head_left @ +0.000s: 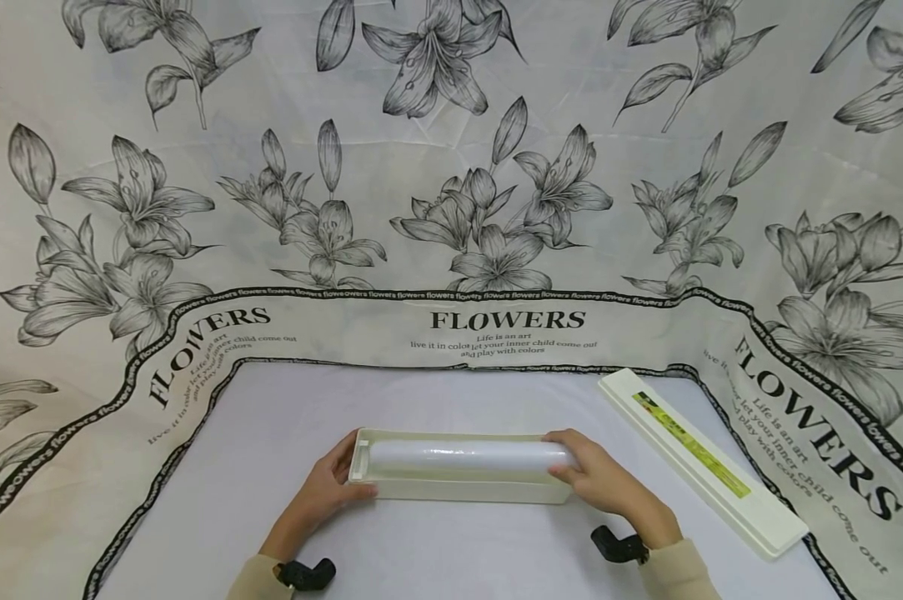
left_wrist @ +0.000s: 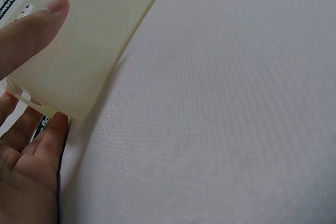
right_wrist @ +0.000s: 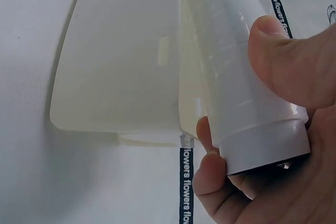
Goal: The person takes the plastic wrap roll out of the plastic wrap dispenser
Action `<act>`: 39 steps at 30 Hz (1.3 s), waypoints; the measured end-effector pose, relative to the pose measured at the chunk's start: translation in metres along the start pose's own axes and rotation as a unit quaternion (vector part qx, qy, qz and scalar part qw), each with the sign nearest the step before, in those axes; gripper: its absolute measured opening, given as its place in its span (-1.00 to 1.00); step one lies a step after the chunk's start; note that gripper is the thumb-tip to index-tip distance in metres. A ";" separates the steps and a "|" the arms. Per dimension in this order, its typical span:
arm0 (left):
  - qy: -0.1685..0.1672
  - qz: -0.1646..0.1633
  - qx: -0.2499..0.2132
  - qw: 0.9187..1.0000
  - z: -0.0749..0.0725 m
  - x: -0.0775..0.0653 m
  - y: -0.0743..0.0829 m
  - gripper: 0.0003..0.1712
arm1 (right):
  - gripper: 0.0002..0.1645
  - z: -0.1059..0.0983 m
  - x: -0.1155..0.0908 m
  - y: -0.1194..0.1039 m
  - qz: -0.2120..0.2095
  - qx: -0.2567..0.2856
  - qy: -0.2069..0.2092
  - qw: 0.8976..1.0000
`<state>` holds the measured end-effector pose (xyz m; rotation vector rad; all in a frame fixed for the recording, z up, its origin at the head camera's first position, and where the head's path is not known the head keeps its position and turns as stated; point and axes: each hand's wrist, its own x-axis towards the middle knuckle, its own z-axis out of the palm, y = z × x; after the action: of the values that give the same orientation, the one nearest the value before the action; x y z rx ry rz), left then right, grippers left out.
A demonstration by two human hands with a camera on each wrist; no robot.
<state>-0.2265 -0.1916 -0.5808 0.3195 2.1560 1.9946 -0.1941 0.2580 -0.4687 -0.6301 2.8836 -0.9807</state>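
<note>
A long cream plastic cling film box lies open-topped in front of me, with a shiny roll of cling film along its opening. My left hand grips the box's left end; in the left wrist view its thumb lies on the front wall and the fingers are at the end. My right hand holds the roll's right end. In the right wrist view, thumb and fingers curl round the white core end of the roll, which sticks out over the box's edge.
A long cream lid with a yellow-green label lies slanted at the right, across the cloth's printed border. White cloth covers the table. Behind hangs a flower-printed fabric. Both wrists wear black camera mounts.
</note>
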 end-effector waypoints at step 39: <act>0.014 -0.012 0.022 1.000 0.002 0.001 0.001 0.32 | -0.51 -0.025 -0.047 0.044 0.077 -0.025 0.129 0.988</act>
<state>-0.2266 -0.1894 -0.5796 0.2714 2.2137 1.9520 -0.1711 0.3223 -0.4797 -0.2930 3.1290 -1.0423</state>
